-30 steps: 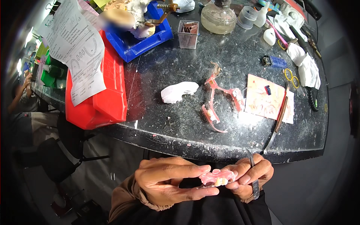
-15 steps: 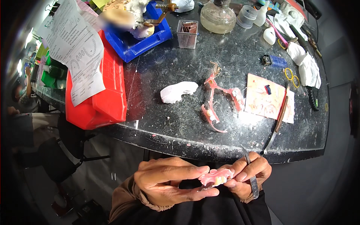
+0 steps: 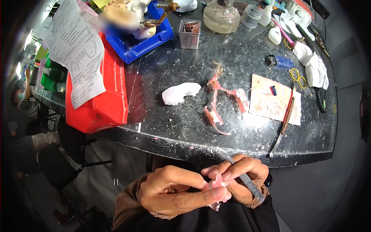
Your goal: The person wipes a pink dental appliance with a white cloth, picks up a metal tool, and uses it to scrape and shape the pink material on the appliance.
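My left hand [image 3: 172, 191] pinches a small pink partial denture [image 3: 218, 181] between thumb and fingers, just off the table's near edge. The thumb covers much of it, so its teeth are mostly hidden. My right hand [image 3: 245, 174] is closed, with a thin flat metal hand tool [image 3: 250, 186] lying slantwise between its fingers, the pointed end toward the table. Its thumb and fingertips also meet the denture's right side. Beyond my hands, a branched pink piece with tooth-like parts [image 3: 213, 101] rests on the table beside a curved white plaster piece [image 3: 181, 93].
On the right lie a wooden-handled knife [image 3: 286, 123], a pink-smeared square pad [image 3: 266, 107] and a blue lighter [image 3: 281, 62]. A red bin [image 3: 96, 110] with a paper form stands left, near a blue tray [image 3: 133, 52]. A glass burner [image 3: 221, 18] stands at the back.
The denture has turned from lying sideways to nearly upright, with my left thumb now across it. My right hand has shifted left against it, the metal tool tilting more.
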### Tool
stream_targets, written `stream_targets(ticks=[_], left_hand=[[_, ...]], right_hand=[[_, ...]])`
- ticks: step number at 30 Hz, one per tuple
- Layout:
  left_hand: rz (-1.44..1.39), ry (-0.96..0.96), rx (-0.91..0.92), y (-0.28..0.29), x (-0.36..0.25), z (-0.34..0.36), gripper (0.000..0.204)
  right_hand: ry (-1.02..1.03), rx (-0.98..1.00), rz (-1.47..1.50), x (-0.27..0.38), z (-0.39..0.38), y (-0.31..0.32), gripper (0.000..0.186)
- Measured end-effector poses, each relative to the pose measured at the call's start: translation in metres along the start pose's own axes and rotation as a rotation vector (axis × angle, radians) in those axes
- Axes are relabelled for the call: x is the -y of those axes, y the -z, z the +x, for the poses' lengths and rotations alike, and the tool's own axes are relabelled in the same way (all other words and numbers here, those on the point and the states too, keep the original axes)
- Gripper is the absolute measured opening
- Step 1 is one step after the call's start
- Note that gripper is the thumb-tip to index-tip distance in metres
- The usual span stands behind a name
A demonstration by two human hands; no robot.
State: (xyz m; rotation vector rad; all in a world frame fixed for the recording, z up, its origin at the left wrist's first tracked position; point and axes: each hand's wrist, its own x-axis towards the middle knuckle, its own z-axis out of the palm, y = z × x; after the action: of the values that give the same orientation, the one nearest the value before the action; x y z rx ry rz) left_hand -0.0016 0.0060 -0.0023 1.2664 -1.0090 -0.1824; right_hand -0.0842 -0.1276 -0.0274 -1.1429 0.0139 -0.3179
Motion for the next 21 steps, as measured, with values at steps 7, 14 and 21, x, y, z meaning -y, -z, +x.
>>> stream_targets(ticks=[7,14,21], left_hand=[[0.119,-0.023,0.069,0.001,-0.007,0.008,0.036],[0.23,-0.053,0.125,0.003,-0.009,0.011,0.04],[0.464,-0.107,0.144,0.008,-0.007,0.014,0.04]], right_hand=[[-0.146,0.067,0.291,0.004,0.003,-0.002,0.011],[-0.151,0.081,0.322,-0.001,0.004,0.0,0.01],[-0.182,0.073,0.295,-0.004,0.009,-0.001,0.009]])
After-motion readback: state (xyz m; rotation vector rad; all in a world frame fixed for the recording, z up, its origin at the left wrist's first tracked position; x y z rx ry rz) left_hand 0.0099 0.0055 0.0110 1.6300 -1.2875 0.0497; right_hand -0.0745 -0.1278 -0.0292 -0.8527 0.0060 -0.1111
